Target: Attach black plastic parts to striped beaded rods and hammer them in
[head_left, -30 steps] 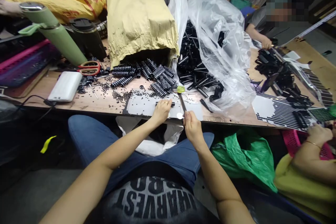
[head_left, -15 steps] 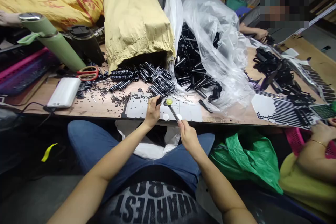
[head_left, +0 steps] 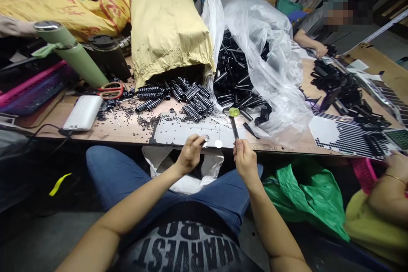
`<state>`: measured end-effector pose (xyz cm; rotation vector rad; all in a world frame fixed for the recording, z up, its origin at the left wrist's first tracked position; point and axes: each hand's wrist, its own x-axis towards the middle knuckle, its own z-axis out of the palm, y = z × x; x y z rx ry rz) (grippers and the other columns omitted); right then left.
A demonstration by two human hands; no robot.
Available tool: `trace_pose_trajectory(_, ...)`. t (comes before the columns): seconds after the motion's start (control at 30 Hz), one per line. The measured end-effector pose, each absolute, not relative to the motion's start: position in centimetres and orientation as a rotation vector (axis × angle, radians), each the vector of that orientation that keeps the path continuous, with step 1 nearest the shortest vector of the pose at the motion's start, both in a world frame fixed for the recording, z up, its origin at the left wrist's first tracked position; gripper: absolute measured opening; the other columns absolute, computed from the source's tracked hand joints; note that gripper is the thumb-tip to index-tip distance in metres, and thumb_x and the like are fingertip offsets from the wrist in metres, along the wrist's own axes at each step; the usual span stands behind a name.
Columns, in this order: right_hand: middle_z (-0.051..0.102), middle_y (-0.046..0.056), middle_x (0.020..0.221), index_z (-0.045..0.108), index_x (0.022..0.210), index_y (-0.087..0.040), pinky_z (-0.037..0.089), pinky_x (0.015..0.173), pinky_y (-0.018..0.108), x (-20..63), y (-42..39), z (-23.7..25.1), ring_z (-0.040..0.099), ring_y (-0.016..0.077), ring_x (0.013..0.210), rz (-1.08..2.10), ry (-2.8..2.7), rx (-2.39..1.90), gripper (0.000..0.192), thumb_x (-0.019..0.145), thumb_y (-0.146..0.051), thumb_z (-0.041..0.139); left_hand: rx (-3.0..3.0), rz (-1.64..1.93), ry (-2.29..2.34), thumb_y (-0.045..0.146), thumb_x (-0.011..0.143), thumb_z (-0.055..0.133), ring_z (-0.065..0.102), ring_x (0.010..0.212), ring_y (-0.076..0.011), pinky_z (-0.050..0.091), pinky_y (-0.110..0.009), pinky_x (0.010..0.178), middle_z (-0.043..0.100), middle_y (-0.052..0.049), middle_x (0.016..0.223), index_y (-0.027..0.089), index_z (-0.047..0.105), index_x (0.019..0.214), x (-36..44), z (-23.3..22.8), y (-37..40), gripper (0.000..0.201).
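Observation:
My right hand (head_left: 246, 160) is closed around the handle of a small hammer (head_left: 234, 128), which has a yellow-green face on its head. The hammer stands raised, its head at the edge of the clear plastic bag. My left hand (head_left: 188, 155) is closed in a pinch on a small dark part (head_left: 205, 139) with a pale, shiny end; its exact kind cannot be made out. Both hands are at the table's front edge, beside a grey-white plate (head_left: 178, 129). Behind it lies a pile of black ribbed rods (head_left: 195, 106).
A yellow paper sack (head_left: 172, 29) lies open behind the rods. Beside it, a clear plastic bag (head_left: 270, 68) holds black tubes (head_left: 234, 68). Red-handled scissors (head_left: 110, 90), a white power bank (head_left: 83, 112) and a green bottle (head_left: 75, 57) are leftward. Co-workers' hands show at right.
The hammer has swung up and right, away from the left hand. My left hand has moved down toward me, off the plate, with the small part.

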<state>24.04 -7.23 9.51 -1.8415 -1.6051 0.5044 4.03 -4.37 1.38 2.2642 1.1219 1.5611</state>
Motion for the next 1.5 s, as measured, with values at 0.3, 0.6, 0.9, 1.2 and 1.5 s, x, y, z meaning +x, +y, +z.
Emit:
trace_pose_trajectory(0.3, 0.067, 0.01, 0.09, 0.057, 0.095, -0.017, 0.03, 0.062, 0.028, 27.3, -3.6, 4.7, 0.061, 0.0203, 0.076, 0.006, -1.963, -2.424, 0.036, 0.098, -0.046, 0.036, 2.498, 0.822, 1.842, 0.009, 0.091, 0.034, 0.052, 0.1, -0.0293, 0.046, -0.042, 0.075, 0.056, -0.019, 0.104, 0.013, 0.066, 0.107, -2.3, 3.8, 9.6, 0.036)
trace_pose_trajectory(0.6, 0.062, 0.012, 0.101, 0.061, 0.104, -0.015, 0.038, 0.079, 0.034, 27.7, -1.8, 3.1, 0.053, 0.0257, 0.096, -0.164, -2.018, -2.159, 0.031, 0.094, -0.041, 0.048, 3.005, 0.452, 1.381, 0.015, 0.089, 0.042, 0.053, 0.086, -0.0267, 0.04, -0.04, 0.071, 0.059, -0.017, 0.084, 0.014, 0.065, 0.066, -5.8, 1.8, 16.8, 0.032)
trace_pose_trajectory(0.9, 0.062, 0.012, 0.107, 0.062, 0.102, -0.017, 0.038, 0.087, 0.036, 22.0, 2.2, 4.5, 0.049, 0.0257, 0.101, 0.044, -2.137, -1.718, 0.021, 0.095, -0.029, 0.047, 2.57, 1.486, 1.468, 0.02, 0.089, 0.053, 0.06, 0.1, -0.0239, 0.047, -0.042, 0.088, 0.067, -0.009, 0.101, 0.021, 0.069, 0.094, -6.1, 4.6, 6.9, 0.017)
trace_pose_trajectory(1.2, 0.065, 0.012, 0.111, 0.062, 0.105, -0.015, 0.037, 0.089, 0.037, 8.6, 10.2, 4.0, 0.051, 0.0248, 0.106, 0.31, -2.541, -1.256, 0.021, 0.095, -0.022, 0.045, 2.029, 1.602, 1.612, 0.03, 0.09, 0.054, 0.065, 0.092, -0.0207, 0.051, -0.035, 0.085, 0.068, -0.009, 0.097, 0.017, 0.061, 0.101, -5.5, 0.8, 1.4, 0.019)
trace_pose_trajectory(1.5, 0.07, 0.007, 0.102, 0.064, 0.105, -0.014, 0.049, 0.083, 0.027, 6.8, 10.8, 4.9, 0.064, 0.0146, 0.089, 0.738, -2.111, -1.192, 0.023, 0.082, -0.016, 0.06, 1.758, 1.533, 1.656, 0.036, 0.093, 0.049, 0.064, 0.104, -0.023, 0.049, -0.038, 0.094, 0.069, -0.012, 0.109, 0.017, 0.064, 0.109, -5.7, 2.5, 2.9, 0.029)
